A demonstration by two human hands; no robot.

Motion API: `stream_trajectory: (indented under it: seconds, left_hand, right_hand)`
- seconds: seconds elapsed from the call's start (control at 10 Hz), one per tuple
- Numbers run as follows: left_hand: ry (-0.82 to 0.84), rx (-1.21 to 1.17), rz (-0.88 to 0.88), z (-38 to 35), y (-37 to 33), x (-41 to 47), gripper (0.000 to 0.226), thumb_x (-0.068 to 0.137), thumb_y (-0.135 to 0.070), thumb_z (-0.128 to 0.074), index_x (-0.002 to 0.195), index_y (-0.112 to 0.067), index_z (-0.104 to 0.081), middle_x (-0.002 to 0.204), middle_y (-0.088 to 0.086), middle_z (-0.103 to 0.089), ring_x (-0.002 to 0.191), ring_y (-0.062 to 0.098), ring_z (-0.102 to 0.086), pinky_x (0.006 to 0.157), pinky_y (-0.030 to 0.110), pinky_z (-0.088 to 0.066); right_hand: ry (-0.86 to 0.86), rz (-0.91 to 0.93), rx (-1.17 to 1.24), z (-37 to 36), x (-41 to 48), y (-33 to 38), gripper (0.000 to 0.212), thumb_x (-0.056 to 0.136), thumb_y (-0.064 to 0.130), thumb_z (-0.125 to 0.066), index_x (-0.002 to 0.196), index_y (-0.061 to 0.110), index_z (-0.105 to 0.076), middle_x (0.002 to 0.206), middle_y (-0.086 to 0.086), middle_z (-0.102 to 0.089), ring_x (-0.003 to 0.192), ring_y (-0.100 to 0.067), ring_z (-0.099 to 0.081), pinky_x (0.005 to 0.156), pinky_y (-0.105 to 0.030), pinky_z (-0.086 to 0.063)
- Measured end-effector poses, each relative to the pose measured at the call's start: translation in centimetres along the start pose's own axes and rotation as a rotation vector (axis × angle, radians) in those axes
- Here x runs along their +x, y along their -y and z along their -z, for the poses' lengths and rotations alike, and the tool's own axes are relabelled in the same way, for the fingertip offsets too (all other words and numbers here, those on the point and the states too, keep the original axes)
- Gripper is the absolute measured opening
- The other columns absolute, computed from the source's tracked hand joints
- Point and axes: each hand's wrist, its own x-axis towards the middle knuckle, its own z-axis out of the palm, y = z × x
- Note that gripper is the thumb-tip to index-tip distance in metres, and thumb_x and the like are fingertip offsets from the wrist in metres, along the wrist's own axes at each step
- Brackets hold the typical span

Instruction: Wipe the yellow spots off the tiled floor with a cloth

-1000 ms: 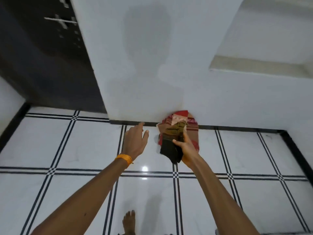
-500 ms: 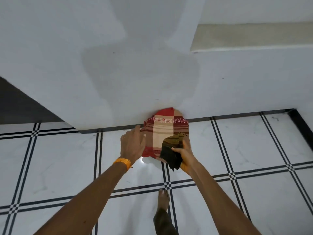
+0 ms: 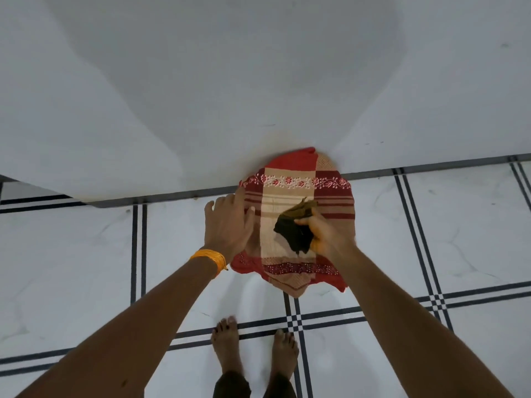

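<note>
A dark rag (image 3: 294, 235) is gripped in the right hand (image 3: 324, 235) above a red checked cloth (image 3: 298, 185) on the floor (image 3: 431, 239), whose edge is touched by the spread-open left hand (image 3: 227, 225).

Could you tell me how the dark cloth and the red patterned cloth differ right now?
The dark cloth is small, plain and bunched up in the grip of the right hand; the red patterned cloth is far larger, checked in red and cream with floral bands, and lies spread on the tiled floor against the wall, the left hand resting at its edge. Both are soft fabric.
</note>
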Motion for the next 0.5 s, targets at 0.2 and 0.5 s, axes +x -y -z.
stream_trajectory:
  seconds: [0.2, 0.5]
  left_hand:
    - [-0.025, -0.052, 0.003, -2.0, 2.0, 2.5, 0.044, 0.099, -0.034, -0.048, 0.136, -0.012, -0.049, 0.121, 0.012, -0.067, 0.11, 0.034, -0.063, 0.104, 0.058, -0.043]
    - [0.03, -0.08, 0.04, -3.1, 2.3, 2.9, 0.041, 0.1, -0.042, -0.042, 0.127, -0.012, -0.054, 0.108, 0.009, -0.071, 0.1, 0.031, -0.066, 0.1, 0.056, -0.046]
  right_hand:
    - [0.038, 0.017, 0.111, 0.3, 3.7, 1.8, 0.037, 0.097, 0.004, -0.059, 0.13, 0.018, -0.057, 0.122, -0.016, -0.067, 0.113, -0.034, -0.066, 0.09, -0.044, -0.058]
    - [0.041, -0.094, 0.107, 4.1, 4.6, -4.7, 0.054, 0.087, 0.024, -0.073, 0.136, 0.01, -0.055, 0.137, -0.015, -0.059, 0.126, -0.037, -0.055, 0.109, -0.054, -0.043]
